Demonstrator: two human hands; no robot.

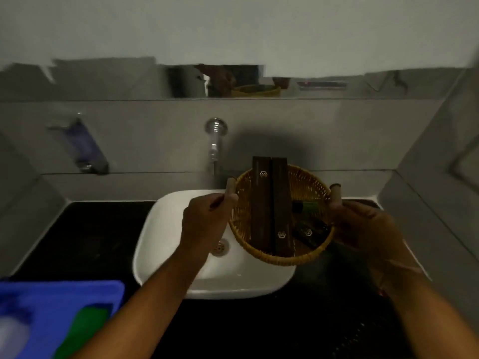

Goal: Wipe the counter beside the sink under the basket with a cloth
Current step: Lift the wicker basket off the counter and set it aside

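Observation:
A round woven basket (243,203) is held in the air above the right part of the white sink (160,229) and the dark counter (324,294). My left hand (204,218) grips its left rim, my right hand (363,226) grips its right rim. Inside lie two long dark brown boxes (269,203), a small green item (309,207) and another small dark box (308,233). A green cloth (83,330) lies in a blue tub (59,294) at the lower left.
A chrome tap (215,143) comes out of the grey tiled wall above the sink. A purple tube (83,146) leans on the ledge at the left. A mirror strip (233,81) runs along the wall. Walls close in the counter's left and right.

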